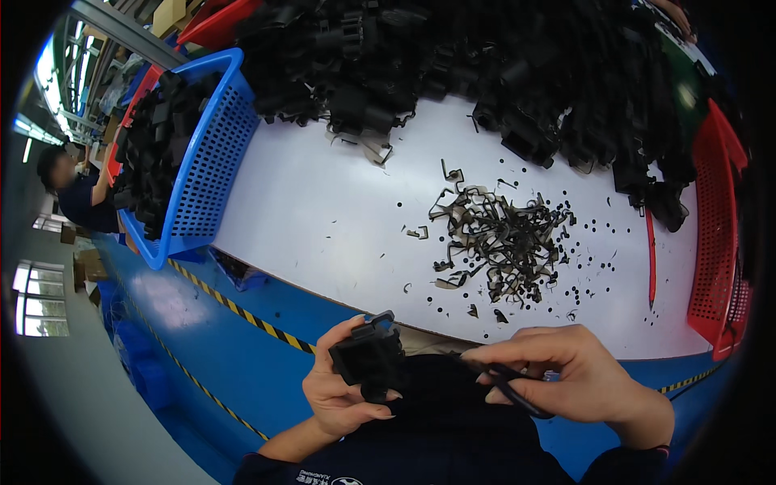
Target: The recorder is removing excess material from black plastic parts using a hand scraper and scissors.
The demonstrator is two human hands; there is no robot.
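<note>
My left hand [325, 398] is closed around a black moulded plastic part [368, 357] with a box-like hollow. The part is held in front of my body, just off the near edge of the white table [299, 210]. To its right, my right hand [578, 373] grips a slim tool with dark handles [517, 393]; its tip points toward the part but stands apart from it. Whether the tool is a cutter or a knife cannot be made out. Beyond both hands, a heap of thin black plastic scraps [513, 242] and small round bits lies on the table.
A large pile of black parts [453, 61] covers the table's far side. At left stands a blue basket [212, 153] full of similar parts; at right is a red basket [713, 234]. A red stick [651, 263] lies near it. Another person [85, 190] works at far left.
</note>
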